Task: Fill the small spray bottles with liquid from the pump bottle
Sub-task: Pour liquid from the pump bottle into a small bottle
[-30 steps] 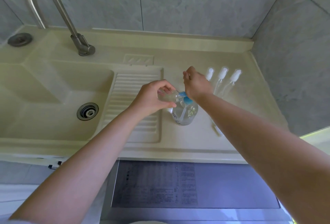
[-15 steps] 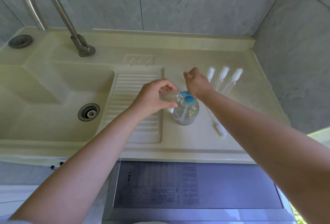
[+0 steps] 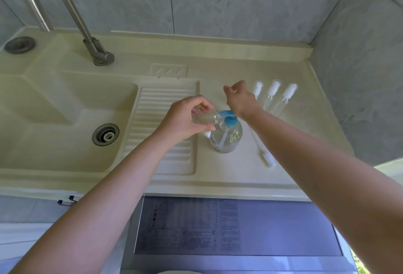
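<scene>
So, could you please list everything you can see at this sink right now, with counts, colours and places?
pump bottle: one, clear with blue pump head, on the counter right of the ribbed drainboard
small spray bottle: one, clear, held tilted at the pump spout
capped spray bottles: three, clear with white caps, lying in a row at the back right
spray top: one, white with a thin tube, lying on the counter right of the pump bottle
sink: one, cream, left, with a metal drain
faucet: one, metal, behind the basin
left hand: grips the small spray bottle
right hand: over the pump head, wrist bent down
</scene>
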Motion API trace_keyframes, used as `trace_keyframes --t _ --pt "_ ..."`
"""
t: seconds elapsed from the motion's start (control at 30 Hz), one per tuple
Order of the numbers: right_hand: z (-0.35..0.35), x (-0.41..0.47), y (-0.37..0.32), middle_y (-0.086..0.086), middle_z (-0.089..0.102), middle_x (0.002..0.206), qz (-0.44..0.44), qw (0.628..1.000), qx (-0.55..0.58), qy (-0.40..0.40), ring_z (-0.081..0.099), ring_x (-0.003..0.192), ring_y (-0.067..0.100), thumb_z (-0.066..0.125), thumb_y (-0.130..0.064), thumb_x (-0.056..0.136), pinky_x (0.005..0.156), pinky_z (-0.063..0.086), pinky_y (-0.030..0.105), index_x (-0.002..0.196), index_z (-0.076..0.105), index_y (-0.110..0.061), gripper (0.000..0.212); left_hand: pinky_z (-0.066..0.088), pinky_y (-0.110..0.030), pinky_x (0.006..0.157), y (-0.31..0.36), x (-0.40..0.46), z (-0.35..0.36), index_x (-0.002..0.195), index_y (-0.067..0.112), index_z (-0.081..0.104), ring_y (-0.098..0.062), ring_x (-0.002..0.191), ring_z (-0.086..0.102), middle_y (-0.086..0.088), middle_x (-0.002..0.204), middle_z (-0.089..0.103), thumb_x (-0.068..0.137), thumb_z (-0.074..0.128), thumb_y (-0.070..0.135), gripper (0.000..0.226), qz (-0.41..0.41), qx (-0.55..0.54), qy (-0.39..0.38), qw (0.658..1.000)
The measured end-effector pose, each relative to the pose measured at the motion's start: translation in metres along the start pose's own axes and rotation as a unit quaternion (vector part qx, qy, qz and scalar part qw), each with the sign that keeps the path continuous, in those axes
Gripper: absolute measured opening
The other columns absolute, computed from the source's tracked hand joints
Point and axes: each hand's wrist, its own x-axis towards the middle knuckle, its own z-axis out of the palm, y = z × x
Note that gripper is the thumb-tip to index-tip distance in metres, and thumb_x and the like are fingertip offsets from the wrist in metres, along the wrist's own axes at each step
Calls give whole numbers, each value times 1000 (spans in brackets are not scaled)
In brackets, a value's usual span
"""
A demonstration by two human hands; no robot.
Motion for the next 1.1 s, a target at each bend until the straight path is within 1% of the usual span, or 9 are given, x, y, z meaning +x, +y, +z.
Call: trace_keyframes --t 0.1,0.2,0.4,0.47,0.57,0.67,0.8,0.97,1.1 --pt "5 -1 3 8 68 102 -18 999 -39 18 60 100 33 28 -47 99 100 42 47 117 43 -17 37 36 -1 73 -1 1 1 100 21 70 15 82 53 14 97 68 61 92 19 45 -4 -2 1 1000" --pt "8 -6 5 4 62 93 -56 991 -100 69 57 93 30 24 -43 103 96 42 46 114 43 -16 36 35 -1 73 1 0 3 100 18 70 18 81 53 12 96 69 61 92 15 45 -5 -4 -2 1000" --pt "-2 -1 1 7 60 103 -29 999 -5 14 56 101 31 29 -50 101 100 42 46 121 45 -15 43 35 0 71 -1 -1 0 100 24 69 14 82 53 15 97 68 61 92 21 45 -12 0 5 1000" --pt "-1 -1 0 6 59 100 -49 997 -56 26 55 99 31 28 -48 102 100 41 46 118 47 -14 41 35 0 72 -1 -1 -2 100 20 69 17 82 53 14 96 68 62 92 18 44 -5 -4 7 1000" --pt "4 -4 3 8 65 104 -70 987 -128 62 56 105 33 25 -42 103 100 39 46 113 49 -15 38 36 -1 75 -2 -2 0 100 18 70 17 83 53 12 96 69 62 92 17 44 0 -2 5 1000" --pt "7 -7 6 8 65 99 -89 981 -135 107 57 102 34 24 -40 103 96 40 45 109 50 -13 38 35 -1 73 -1 -1 1 100 18 70 19 82 52 13 96 68 61 92 16 45 2 3 1 1000" --pt "-2 -3 -1 5 59 96 -60 992 -95 61 56 102 32 25 -46 103 98 41 45 112 50 -14 42 36 -1 73 2 -1 2 100 19 69 19 81 51 13 97 68 62 92 17 44 5 0 5 1000" --pt "2 1 4 10 64 103 -74 988 -127 49 56 105 34 24 -41 103 101 38 48 110 50 -14 38 37 -2 77 -1 0 2 100 19 70 15 84 54 12 97 69 61 92 18 45 9 7 6 1000" --pt "7 -1 5 11 64 106 -118 980 -141 81 54 106 36 24 -41 104 93 36 45 111 49 -13 38 34 -1 74 -2 -2 2 100 19 69 18 83 52 11 98 68 61 92 17 45 5 12 5 1000"
